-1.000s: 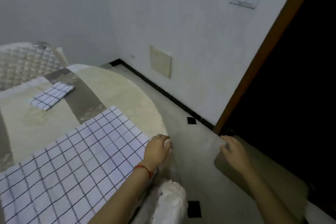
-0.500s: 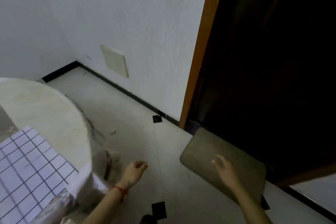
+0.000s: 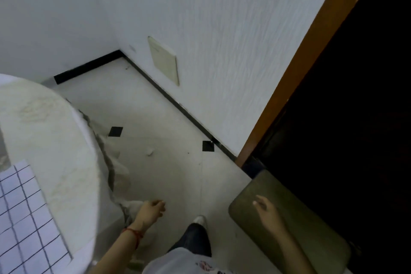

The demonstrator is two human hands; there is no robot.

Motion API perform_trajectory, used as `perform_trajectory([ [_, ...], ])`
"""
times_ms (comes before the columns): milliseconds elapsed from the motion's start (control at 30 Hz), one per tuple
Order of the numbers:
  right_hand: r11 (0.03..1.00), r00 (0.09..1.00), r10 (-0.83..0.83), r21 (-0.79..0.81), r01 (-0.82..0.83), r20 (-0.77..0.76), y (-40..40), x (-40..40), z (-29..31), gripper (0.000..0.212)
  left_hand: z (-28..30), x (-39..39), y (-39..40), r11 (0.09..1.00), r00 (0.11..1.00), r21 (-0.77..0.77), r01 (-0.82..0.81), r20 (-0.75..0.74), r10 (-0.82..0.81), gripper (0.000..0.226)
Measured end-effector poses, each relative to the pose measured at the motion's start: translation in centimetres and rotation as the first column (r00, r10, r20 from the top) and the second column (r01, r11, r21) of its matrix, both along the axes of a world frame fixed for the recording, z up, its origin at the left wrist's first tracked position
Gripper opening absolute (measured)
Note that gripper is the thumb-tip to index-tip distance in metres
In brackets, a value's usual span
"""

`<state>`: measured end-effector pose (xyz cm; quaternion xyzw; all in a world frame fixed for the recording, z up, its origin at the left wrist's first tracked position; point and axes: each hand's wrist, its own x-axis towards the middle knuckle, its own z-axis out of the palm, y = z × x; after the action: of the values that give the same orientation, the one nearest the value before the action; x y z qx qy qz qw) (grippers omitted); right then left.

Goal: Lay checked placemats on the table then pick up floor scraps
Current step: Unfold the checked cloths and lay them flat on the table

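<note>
A white placemat with a dark check (image 3: 24, 220) lies flat on the round table (image 3: 44, 131) at the lower left. On the pale floor a small white scrap (image 3: 150, 152) lies past the table's edge, and a tiny dark speck (image 3: 188, 153) sits to its right. My left hand (image 3: 151, 209) hangs beside the table's skirt, fingers loosely curled, holding nothing. My right hand (image 3: 264, 209) floats over the olive doormat (image 3: 311, 236), fingers apart and empty. Both hands are well short of the scrap.
The table's draped cloth (image 3: 115, 169) falls to the floor beside my left hand. My foot (image 3: 199, 221) stands between my hands. White walls meet at a corner ahead; a dark doorway with an orange frame (image 3: 295, 60) is on the right. Black inset tiles (image 3: 115, 131) dot the floor.
My view has swung from the table down to the floor. My left hand left the placemat's edge and dropped beside the table; my foot has come into view.
</note>
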<state>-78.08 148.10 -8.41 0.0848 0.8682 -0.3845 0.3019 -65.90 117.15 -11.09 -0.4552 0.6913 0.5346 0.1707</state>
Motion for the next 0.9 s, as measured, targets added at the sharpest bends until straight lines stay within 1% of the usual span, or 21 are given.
perform_trajectory([
  [67,1.000,1.000,0.007,0.016,-0.008,0.022,-1.5,-3.0,0.1,0.037,0.3,-3.1,-1.3,1.000,1.000,0.005,-0.016,-0.003,0.016,0.026],
  [167,1.000,0.999,0.011,0.009,-0.011,0.053,-4.0,-8.0,0.1,0.039,1.1,-8.6,-4.0,1.000,0.999,0.013,0.001,-0.038,-0.001,0.025],
  [267,0.998,0.997,0.052,0.037,-0.055,0.062,-6.5,-12.6,0.2,0.041,2.4,-13.5,-6.6,0.999,0.997,0.014,-0.034,-0.067,0.035,0.021],
  [333,0.996,0.994,0.074,0.036,-0.076,0.075,-8.5,-15.8,0.1,0.040,2.8,-16.4,-8.5,0.997,0.994,0.010,-0.072,-0.084,0.072,0.023],
  [400,0.990,0.988,0.128,0.053,-0.133,0.084,-10.9,-19.4,-0.2,0.039,2.8,-18.9,-10.3,0.991,0.988,0.021,-0.131,-0.086,0.132,0.021],
  [467,0.972,0.971,0.221,0.069,-0.227,0.087,-13.8,-23.3,-0.7,0.038,2.2,-20.8,-12.2,0.982,0.980,0.025,-0.188,-0.069,0.189,0.017],
  [533,0.940,0.941,0.327,0.070,-0.333,0.088,-17.1,-27.3,-1.3,0.037,1.3,-22.2,-14.0,0.963,0.962,0.020,-0.268,-0.040,0.269,0.018],
  [633,0.870,0.872,0.474,0.090,-0.485,0.118,-22.2,-33.1,-1.5,0.040,0.2,-23.4,-16.6,0.914,0.914,0.010,-0.405,0.011,0.405,0.025],
  [700,0.821,0.822,0.560,0.062,-0.568,0.105,-25.9,-36.8,-1.2,0.040,-0.1,-24.1,-18.2,0.875,0.874,0.006,-0.485,0.027,0.484,0.024],
  [767,0.768,0.768,0.634,0.048,-0.639,0.086,-30.0,-40.4,-0.8,0.039,-0.1,-25.2,-20.0,0.830,0.830,0.011,-0.557,0.026,0.557,0.021],
  [900,0.669,0.671,0.739,0.044,-0.742,0.067,-38.2,-45.5,-0.2,0.040,0.0,-27.0,-23.1,0.745,0.744,-0.003,-0.668,0.021,0.667,0.026],
])
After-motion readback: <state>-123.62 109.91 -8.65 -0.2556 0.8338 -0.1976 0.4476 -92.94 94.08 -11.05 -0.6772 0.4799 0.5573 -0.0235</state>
